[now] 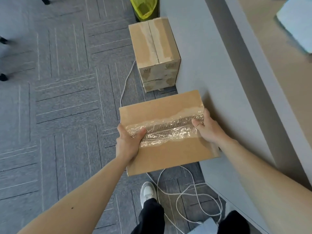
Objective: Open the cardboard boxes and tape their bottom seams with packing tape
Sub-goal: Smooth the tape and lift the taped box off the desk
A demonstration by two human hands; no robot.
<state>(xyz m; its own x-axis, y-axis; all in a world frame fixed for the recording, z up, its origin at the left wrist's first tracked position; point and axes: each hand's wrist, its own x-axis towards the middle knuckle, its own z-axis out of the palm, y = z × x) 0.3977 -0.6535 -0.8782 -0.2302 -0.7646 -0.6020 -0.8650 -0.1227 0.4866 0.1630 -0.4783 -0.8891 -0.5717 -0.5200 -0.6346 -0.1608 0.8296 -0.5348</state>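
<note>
Cardboard box is held up just this side of the stack of taped boxes, left hand and right hand each clamped on an end, thumbs on the wrinkly packing tape, so I'd rub it flat from the middle outward.

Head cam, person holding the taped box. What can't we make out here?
The held box: underside and inside hidden by its own top face, head view.
The left hand: fingers hidden under the held box; only the thumb shows.
The stacked boxes: side print too small to read.
The yellow bag: cut off by the top edge.
The pale blue item: blurred, cut by the right edge.
</note>
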